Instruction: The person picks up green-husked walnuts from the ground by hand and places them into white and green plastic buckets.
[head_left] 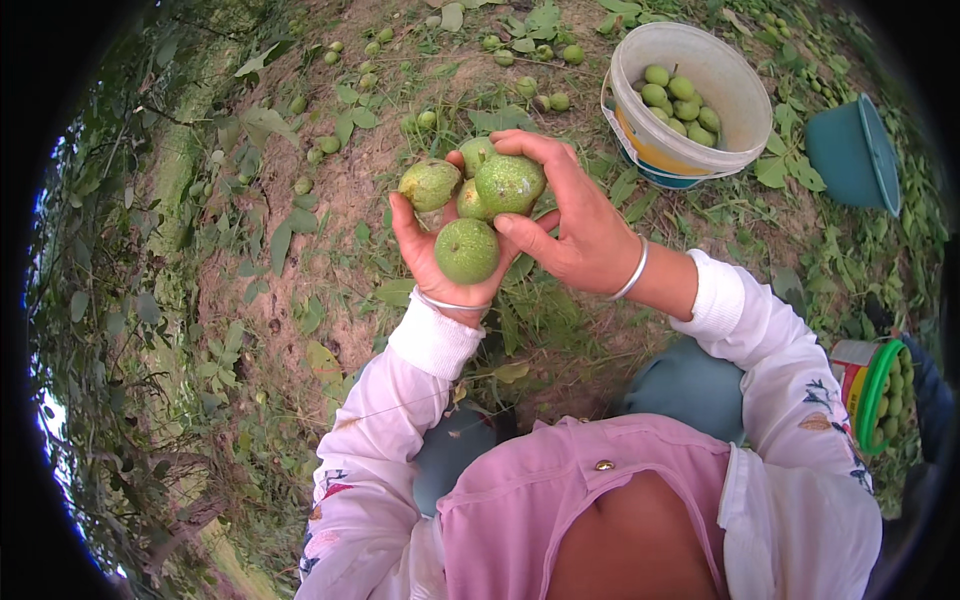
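Several green walnuts in their husks are gathered in my cupped left hand (450,262), among them a round, pale-speckled walnut (467,251) on the palm and a browner walnut (429,185) by the fingertips. My right hand (580,225) reaches in from the right, its thumb and fingers closed around a large green walnut (510,185) with a brownish blemish. That walnut sits against the others, and the two hands nearly meet. Parts of the walnuts underneath are hidden.
Beyond my right hand stands a white bucket (735,85) partly filled with green walnuts. A teal bucket (845,155) lies tipped beside it. At right is a green-rimmed bucket (865,385) of walnuts. More walnuts (427,119) lie scattered on soil and weeds; leafy branches (110,300) hang at left.
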